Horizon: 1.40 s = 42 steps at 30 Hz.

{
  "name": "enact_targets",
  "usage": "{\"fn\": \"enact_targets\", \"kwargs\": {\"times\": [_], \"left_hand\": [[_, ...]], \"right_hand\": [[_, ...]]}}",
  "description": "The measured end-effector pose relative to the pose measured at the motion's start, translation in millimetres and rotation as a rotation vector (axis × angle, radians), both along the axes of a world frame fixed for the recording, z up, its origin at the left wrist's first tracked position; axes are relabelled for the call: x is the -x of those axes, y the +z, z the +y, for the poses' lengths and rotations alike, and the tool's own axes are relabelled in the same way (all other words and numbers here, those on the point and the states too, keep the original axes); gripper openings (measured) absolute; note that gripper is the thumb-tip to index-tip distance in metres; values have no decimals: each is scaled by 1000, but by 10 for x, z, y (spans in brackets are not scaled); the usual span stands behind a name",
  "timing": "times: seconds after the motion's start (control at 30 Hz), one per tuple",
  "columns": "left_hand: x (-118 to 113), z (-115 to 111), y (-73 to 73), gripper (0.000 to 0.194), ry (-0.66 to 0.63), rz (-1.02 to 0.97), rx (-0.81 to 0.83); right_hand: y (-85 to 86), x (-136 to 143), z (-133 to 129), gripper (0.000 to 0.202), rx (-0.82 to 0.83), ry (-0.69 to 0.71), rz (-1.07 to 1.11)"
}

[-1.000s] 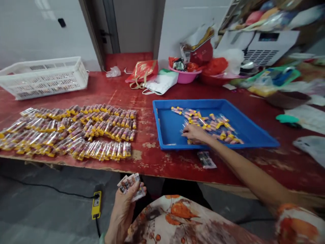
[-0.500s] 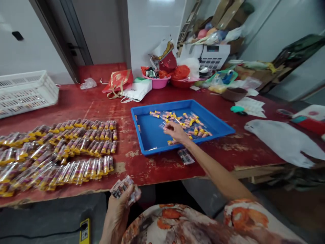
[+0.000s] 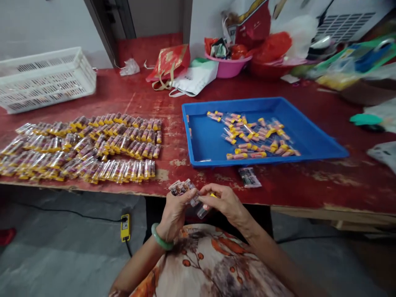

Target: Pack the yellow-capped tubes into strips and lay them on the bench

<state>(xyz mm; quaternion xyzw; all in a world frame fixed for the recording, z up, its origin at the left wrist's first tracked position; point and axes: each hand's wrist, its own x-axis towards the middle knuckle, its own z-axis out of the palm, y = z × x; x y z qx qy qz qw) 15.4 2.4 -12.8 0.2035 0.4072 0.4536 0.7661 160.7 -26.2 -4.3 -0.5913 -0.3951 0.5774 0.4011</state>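
Note:
Close to my body, above my lap, my left hand (image 3: 173,214) grips a small stack of printed slips (image 3: 182,188) between thumb and fingers. My right hand (image 3: 227,205) meets it there, pinching a clear plastic tube (image 3: 203,211) with a yellow end. The tube tilts downward beside the slips; its contents are blurred. Beyond the hands lies a blue tray (image 3: 202,142) with many loose yellow-ended tubes (image 3: 247,134) scattered toward its middle and right. On the table before the tray rests another bundle of printed slips (image 3: 250,177).
Rows of yellow-ended tubes (image 3: 123,144) cover the left of the red table (image 3: 173,119). Behind them stands a white plastic crate (image 3: 49,82). Bags, a pink basin (image 3: 229,68) and clutter line the back. A yellow power strip (image 3: 125,227) is below the table.
My right hand has come back from the blue tray to my left hand with a tube. My left hand has risen slightly with its slips. The view has shifted left and downward.

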Motion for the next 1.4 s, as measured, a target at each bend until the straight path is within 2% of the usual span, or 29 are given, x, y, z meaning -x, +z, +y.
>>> {"fn": "enact_targets", "kwargs": {"times": [0.1, 0.2, 0.47, 0.57, 0.7, 0.83, 1.0, 1.2, 1.4], "left_hand": [[-52, 39, -17, 30, -57, -15, 13], [-81, 118, -10, 31, -66, -5, 55], [-70, 311, -29, 37, -116, 151, 68], [-67, 343, -49, 36, -60, 134, 94], [-45, 382, -63, 35, 42, 130, 88], [-47, 405, -88, 35, 77, 107, 98], [-67, 401, -137, 32, 82, 64, 149], [-54, 354, -95, 31, 31, 31, 182], [-42, 260, -25, 30, 52, 15, 171]], "right_hand": [[-3, -22, 69, 16, 1, -4, -112], [-32, -98, 137, 16, -1, -36, -106], [-78, -259, 338, 21, -30, 26, -122], [-75, -283, 344, 25, -29, 70, -64], [-97, -384, 239, 24, -45, 27, 38], [-160, -446, 86, 18, -210, -1, 15], [-130, -368, -17, 11, -451, -44, -207], [-19, -242, 13, 13, -747, -80, -514], [-112, -66, -17, 25, -955, -143, -733]]}}
